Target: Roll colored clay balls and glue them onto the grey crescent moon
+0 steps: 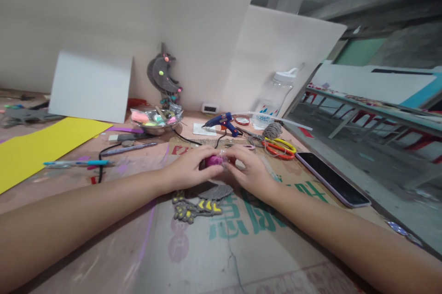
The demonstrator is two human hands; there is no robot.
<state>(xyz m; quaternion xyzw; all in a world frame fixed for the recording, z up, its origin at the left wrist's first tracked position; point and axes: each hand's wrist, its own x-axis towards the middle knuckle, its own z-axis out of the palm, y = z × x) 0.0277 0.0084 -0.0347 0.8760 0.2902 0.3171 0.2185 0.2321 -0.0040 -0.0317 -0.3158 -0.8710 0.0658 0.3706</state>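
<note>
A small purple lump in clear plastic wrap [213, 160], which looks like modelling clay, is held between my two hands above the cardboard. My left hand [191, 165] is closed around its left side, thumb in front. At its right end my right hand [247, 167] pinches the clear wrap. Just below my hands, a grey decorated piece with yellow marks [196, 206] lies on the cardboard sheet [193, 266]. Part of its grey fringe [217, 191] shows under my fingers.
Behind my hands are a bowl of wrapped coloured lumps [157, 121], a blue glue gun [223, 122], scissors with orange handles [281, 151] and a water bottle [276, 94]. A phone [331, 179] lies right, near the table edge. Yellow sheet [51, 147] and pens [83, 163] lie left.
</note>
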